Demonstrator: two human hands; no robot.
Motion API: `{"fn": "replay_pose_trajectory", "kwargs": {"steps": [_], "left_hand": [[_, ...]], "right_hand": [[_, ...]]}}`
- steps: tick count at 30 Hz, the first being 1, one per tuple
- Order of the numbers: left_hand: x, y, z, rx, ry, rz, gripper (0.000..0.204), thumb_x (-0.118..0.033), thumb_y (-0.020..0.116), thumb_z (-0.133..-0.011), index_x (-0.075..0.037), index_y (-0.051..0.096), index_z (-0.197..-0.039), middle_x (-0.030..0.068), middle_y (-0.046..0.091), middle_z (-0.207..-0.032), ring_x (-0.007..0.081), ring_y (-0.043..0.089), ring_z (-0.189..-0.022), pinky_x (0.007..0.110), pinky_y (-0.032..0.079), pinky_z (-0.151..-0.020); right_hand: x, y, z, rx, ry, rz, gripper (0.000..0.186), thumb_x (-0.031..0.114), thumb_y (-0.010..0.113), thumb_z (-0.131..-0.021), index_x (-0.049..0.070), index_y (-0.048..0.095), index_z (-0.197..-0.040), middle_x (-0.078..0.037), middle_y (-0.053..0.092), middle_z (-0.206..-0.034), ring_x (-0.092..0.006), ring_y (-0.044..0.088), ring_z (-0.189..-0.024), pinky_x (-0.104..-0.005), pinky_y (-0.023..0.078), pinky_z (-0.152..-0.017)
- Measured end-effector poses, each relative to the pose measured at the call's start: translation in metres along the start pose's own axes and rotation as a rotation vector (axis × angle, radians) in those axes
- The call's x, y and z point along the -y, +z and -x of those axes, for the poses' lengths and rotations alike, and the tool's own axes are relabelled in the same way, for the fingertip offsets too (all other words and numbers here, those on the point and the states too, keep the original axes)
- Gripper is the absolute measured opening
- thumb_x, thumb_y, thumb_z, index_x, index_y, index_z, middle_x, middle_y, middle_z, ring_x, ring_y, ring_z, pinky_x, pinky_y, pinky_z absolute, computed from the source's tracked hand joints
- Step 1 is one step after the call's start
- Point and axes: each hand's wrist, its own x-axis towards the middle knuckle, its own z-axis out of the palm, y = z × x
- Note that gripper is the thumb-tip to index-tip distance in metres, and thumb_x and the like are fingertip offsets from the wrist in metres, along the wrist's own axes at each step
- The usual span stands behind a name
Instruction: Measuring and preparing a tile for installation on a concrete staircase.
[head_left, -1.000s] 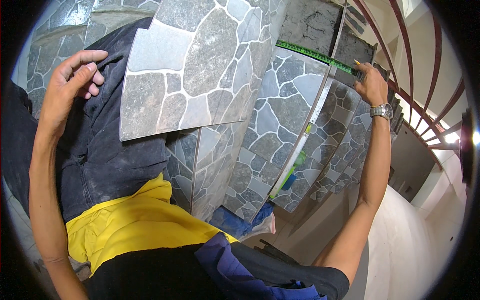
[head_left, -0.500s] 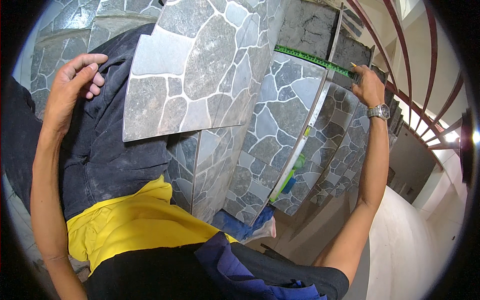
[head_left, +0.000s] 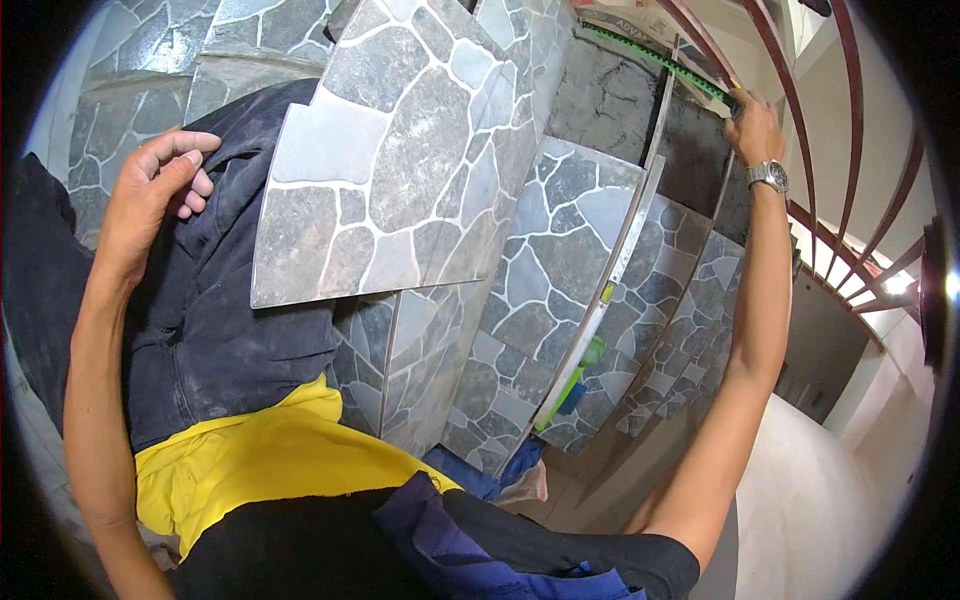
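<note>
My right hand (head_left: 752, 130), with a wristwatch, is closed on the end of a long green ruler (head_left: 660, 61), with what looks like a yellow pencil at its fingers. The ruler spans the upper end of bare grey cement steps (head_left: 610, 95), beside thin metal strips. Below them lies a stone-pattern tile (head_left: 565, 225) with a metal edge. My left hand (head_left: 172, 172) holds nothing, its fingers loosely curled and apart over my dark trousers (head_left: 220, 270). A large stone-pattern tile (head_left: 385, 200) juts over the trousers to the right of that hand.
A curved red-brown railing (head_left: 852, 120) runs along the right, by a white wall (head_left: 820, 500). Stone-pattern steps (head_left: 150, 50) are at upper left. Green and blue objects (head_left: 590, 355) rest on a lower step. Blue cloth (head_left: 480, 470) lies beneath the steps.
My right hand has moved upward with the green ruler, which now lies farther up, at the top of the cement. The view has shifted slightly; my left hand keeps its pose.
</note>
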Motion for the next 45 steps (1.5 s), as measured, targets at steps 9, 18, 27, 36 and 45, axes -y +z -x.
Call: {"fn": "replay_pose_trajectory", "kwargs": {"steps": [9, 18, 27, 36, 45], "left_hand": [[0.004, -0.001, -0.003, 0.003, 0.024, -0.007, 0.029, -0.025, 0.057, -0.103, -0.004, 0.066, -0.121, -0.0016, 0.062, -0.081, 0.0054, 0.055, -0.072, 0.021, 0.043, -0.066], [0.006, -0.001, 0.000, -0.033, -0.005, 0.000, 0.028, -0.024, 0.057, -0.103, -0.004, 0.068, -0.120, -0.0024, 0.062, -0.081, 0.0043, 0.055, -0.072, 0.019, 0.043, -0.066], [0.007, 0.000, -0.002, -0.030, -0.015, -0.012, 0.027, -0.025, 0.056, -0.105, -0.005, 0.067, -0.120, -0.0037, 0.059, -0.078, 0.0042, 0.053, -0.071, 0.020, 0.041, -0.065], [0.008, -0.001, -0.002, -0.047, -0.036, -0.030, 0.028, -0.025, 0.056, -0.104, -0.005, 0.067, -0.121, -0.0033, 0.058, -0.077, 0.0046, 0.052, -0.070, 0.021, 0.040, -0.065], [0.006, 0.003, -0.003, -0.068, -0.034, -0.074, 0.028, -0.026, 0.056, -0.104, -0.005, 0.069, -0.118, -0.0034, 0.059, -0.078, 0.0042, 0.053, -0.071, 0.020, 0.041, -0.065]], "right_hand": [[0.025, 0.013, -0.025, -0.105, -0.097, 0.106, 0.047, 0.009, 0.074, -0.075, 0.021, 0.071, -0.121, -0.001, 0.069, -0.115, -0.0302, 0.064, -0.107, -0.0454, 0.059, -0.081], [0.027, 0.025, -0.036, -0.066, -0.093, 0.062, 0.049, 0.012, 0.077, -0.074, 0.020, 0.069, -0.122, 0.000, 0.067, -0.123, -0.0311, 0.062, -0.111, -0.0460, 0.056, -0.087], [0.022, 0.045, -0.037, -0.206, -0.106, 0.094, 0.049, 0.010, 0.073, -0.078, 0.021, 0.068, -0.125, 0.001, 0.065, -0.130, -0.0310, 0.060, -0.115, -0.0456, 0.055, -0.088], [0.017, 0.061, -0.040, -0.250, -0.150, 0.097, 0.048, 0.008, 0.069, -0.081, 0.021, 0.066, -0.128, 0.002, 0.063, -0.134, -0.0311, 0.061, -0.115, -0.0446, 0.054, -0.091], [0.018, 0.072, -0.039, -0.308, -0.137, 0.118, 0.052, 0.011, 0.074, -0.079, 0.023, 0.065, -0.129, 0.002, 0.063, -0.135, -0.0317, 0.060, -0.118, -0.0447, 0.053, -0.093]]}}
